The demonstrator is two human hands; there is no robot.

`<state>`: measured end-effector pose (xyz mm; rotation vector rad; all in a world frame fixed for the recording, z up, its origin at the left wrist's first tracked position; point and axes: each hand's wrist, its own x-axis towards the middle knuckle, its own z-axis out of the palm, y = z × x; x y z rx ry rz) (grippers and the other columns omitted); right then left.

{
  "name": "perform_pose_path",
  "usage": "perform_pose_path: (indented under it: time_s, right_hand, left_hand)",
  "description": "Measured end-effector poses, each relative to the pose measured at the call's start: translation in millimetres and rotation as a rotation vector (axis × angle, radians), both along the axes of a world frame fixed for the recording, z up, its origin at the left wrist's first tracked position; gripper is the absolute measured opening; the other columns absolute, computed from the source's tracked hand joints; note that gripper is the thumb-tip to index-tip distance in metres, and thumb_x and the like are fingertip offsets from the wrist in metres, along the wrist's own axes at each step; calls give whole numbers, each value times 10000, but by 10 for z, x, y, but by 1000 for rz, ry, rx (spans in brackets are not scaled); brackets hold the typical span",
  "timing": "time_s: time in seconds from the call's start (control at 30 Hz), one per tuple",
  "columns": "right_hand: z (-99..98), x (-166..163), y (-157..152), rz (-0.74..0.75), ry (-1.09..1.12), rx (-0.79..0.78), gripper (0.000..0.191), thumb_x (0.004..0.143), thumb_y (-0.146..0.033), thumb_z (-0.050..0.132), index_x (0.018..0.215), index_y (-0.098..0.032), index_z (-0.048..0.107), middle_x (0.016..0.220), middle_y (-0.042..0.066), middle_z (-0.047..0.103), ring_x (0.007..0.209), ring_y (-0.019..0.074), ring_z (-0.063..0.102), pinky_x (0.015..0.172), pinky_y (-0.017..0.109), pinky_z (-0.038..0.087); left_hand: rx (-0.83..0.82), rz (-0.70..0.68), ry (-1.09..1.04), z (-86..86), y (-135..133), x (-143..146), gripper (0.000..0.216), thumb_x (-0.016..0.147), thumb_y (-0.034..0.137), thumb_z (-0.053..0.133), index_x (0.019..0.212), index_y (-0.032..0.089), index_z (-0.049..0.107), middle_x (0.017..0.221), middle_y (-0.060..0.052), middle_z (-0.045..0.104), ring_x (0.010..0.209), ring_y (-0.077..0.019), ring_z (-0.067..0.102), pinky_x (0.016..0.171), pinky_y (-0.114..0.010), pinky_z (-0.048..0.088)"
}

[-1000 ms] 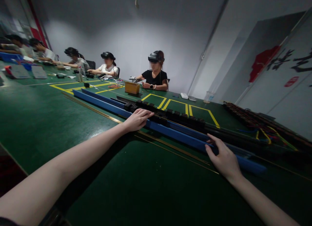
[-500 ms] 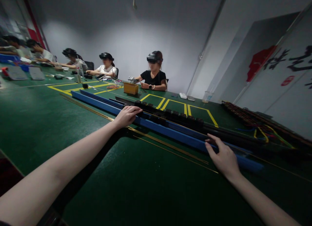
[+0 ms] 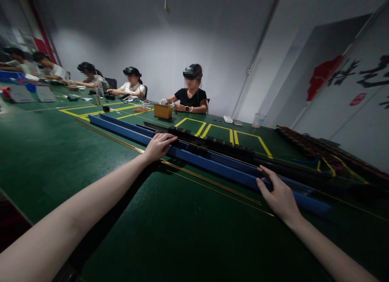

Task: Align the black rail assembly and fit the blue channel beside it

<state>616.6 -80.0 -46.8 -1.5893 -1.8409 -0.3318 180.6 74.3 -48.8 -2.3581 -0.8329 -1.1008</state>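
Note:
A long blue channel [image 3: 121,133] lies slantwise on the green table, with dark block-shaped fittings [image 3: 217,142] along its far side. My left hand [image 3: 158,146] rests over the channel, fingers pressed together at a thin brass rod [image 3: 212,152]. This rod stretches right, past my right hand [image 3: 281,195], and on beyond it. My right hand hovers at the channel's right part, thumb and fingers apart, fingertips close to the rod; whether they touch it I cannot tell. Several loose brass rods [image 3: 197,176] lie on the near side, passing under my left wrist.
Yellow tape outlines [image 3: 219,130] mark the table beyond the channel. A yellow-brown box [image 3: 163,111] stands before a co-worker [image 3: 191,93] in a black shirt. At right lies a dark bundle of strips [image 3: 306,146] with coloured wires [image 3: 330,165]. More co-workers sit at far left.
Both hands stay in nearly the same place on the channel and rod. The view shifts very slightly. Across the table, the black-shirted co-worker's hands have moved a little.

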Motion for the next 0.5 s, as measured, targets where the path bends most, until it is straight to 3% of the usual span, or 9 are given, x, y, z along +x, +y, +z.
perform_pose_path:
  time_s: [0.5]
  right_hand:
    - [-12,-43,-16,36,-194,-56,595,939,-441,417,1456,-146,388,1256,145,624,995,281,658,856,416,524]
  left_hand:
    - [-46,48,-25,11,-14,18,476,860,131,410,1311,213,537,1186,-75,630,1085,-227,571,930,-408,413]
